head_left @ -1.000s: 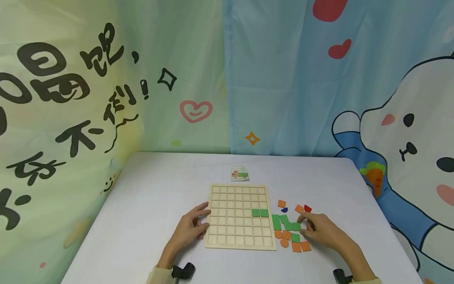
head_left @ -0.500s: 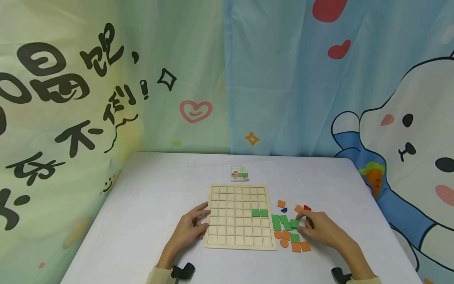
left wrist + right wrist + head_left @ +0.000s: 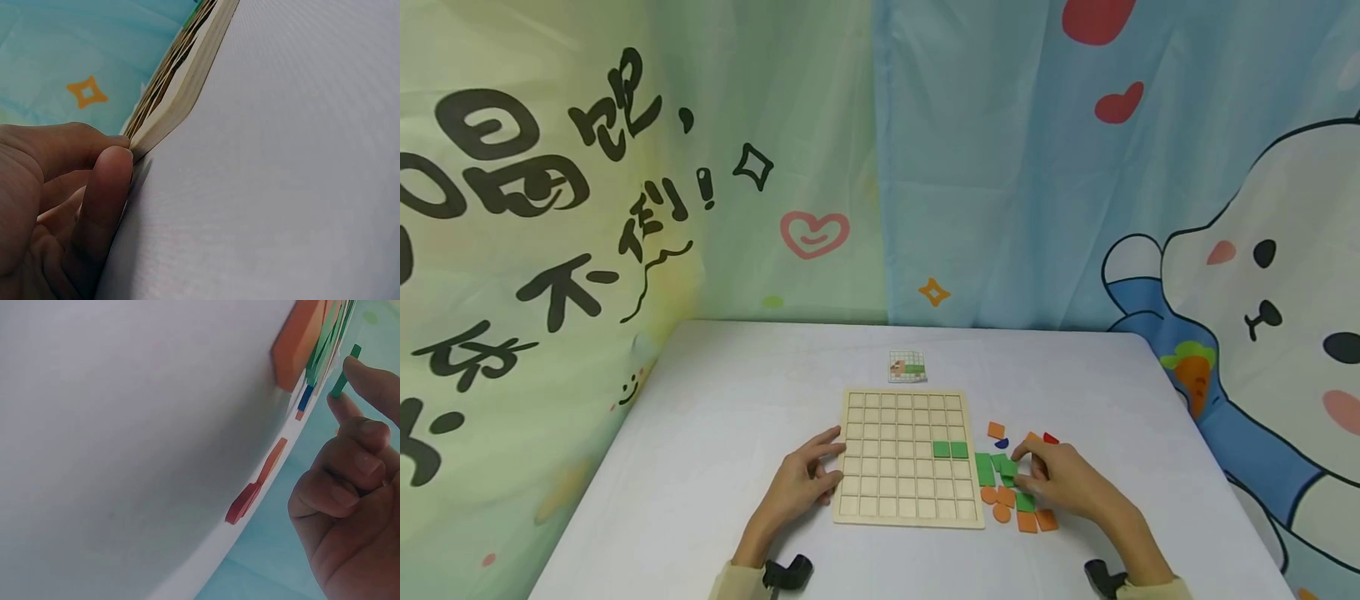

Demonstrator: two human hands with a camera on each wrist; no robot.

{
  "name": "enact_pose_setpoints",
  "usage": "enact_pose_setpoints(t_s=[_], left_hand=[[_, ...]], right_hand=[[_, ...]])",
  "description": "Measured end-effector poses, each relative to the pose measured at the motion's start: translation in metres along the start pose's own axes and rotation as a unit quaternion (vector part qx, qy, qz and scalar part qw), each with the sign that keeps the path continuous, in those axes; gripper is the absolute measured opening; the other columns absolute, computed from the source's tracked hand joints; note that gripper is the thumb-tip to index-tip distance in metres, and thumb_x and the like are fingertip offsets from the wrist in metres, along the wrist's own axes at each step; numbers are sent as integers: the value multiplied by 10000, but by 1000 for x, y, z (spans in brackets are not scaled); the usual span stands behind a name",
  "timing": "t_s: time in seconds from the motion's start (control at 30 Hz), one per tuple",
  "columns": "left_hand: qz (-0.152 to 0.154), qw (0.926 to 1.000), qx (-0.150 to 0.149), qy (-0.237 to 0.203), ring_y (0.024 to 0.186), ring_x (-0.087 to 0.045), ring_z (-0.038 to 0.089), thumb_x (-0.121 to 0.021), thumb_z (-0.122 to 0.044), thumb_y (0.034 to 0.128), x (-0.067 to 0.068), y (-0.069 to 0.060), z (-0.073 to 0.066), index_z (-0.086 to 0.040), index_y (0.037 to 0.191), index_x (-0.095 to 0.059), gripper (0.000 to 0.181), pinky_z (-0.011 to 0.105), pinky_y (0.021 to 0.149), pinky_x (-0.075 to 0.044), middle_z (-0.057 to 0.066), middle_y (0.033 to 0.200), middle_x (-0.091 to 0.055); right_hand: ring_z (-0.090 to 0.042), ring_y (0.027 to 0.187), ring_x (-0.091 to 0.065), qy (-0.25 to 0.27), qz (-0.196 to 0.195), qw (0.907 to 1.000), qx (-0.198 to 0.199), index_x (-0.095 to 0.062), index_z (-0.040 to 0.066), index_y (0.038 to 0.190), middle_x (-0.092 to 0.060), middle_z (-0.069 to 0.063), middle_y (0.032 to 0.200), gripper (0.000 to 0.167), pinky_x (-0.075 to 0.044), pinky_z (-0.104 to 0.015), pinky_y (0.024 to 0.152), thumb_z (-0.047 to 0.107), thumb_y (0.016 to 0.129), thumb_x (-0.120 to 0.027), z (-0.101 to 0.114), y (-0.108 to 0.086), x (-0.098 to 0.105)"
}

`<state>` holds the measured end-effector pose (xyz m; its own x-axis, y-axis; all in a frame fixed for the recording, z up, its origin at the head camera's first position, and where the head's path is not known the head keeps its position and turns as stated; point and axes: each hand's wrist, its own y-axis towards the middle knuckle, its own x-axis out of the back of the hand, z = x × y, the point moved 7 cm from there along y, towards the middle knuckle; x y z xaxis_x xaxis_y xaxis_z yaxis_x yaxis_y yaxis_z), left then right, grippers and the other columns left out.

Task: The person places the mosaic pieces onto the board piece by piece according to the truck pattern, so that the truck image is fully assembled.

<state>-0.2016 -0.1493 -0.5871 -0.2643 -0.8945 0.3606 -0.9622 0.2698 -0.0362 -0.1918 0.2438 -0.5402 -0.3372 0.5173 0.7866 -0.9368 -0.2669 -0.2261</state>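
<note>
In the head view a pale wooden grid board (image 3: 901, 476) lies mid-table, two green square tiles (image 3: 950, 450) set side by side in one row. My left hand (image 3: 797, 482) touches the board's left edge with index finger and thumb tips; the left wrist view shows those fingertips (image 3: 114, 165) against its rim. To the right of the board my right hand (image 3: 1067, 481) pinches a small green square tile (image 3: 345, 372) between thumb and index finger, its other fingers curled. That tile is raised above the table, over other green tiles (image 3: 984, 469).
Orange tiles (image 3: 1027, 522), orange round pieces (image 3: 1002, 513), a blue half-round piece (image 3: 1002, 443) and a red piece (image 3: 1050, 437) lie right of the board. A small printed pattern card (image 3: 907, 367) lies behind it. Printed curtains (image 3: 985, 167) hang beyond the table.
My right hand has moved left towards the board with the green square tile and raised it off the table. The left hand and the board have stayed where they were.
</note>
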Motion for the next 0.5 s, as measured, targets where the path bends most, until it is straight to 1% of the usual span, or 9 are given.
enact_pose_setpoints(t_s=[0.17,0.33,0.5], left_hand=[[13,10000,-4,-12,542,-612,89,-756,7,918,-1,0,0,14,1377,-673,467,185,507,-489,155,1658,-473],[20,10000,-26,-56,548,-613,88,-757,0,921,0,0,-1,5,1380,-674,466,186,512,-494,141,1661,-472],[10,10000,26,-69,550,-615,94,-757,8,917,0,0,0,5,1375,-678,464,188,510,-495,146,1662,-469]], right_hand=[[-68,609,-424,-36,-19,9999,121,-720,102,1163,-469,35,687,283,-334,-215,570,235,930,-808,5,2,-1],[-58,602,-426,-41,-31,9999,154,-725,126,1156,-476,42,689,267,-338,-204,565,249,935,-809,10,8,-4],[-42,587,-410,77,73,9991,401,-719,117,1144,-456,54,673,254,-329,-199,549,244,941,-803,18,14,-11]])
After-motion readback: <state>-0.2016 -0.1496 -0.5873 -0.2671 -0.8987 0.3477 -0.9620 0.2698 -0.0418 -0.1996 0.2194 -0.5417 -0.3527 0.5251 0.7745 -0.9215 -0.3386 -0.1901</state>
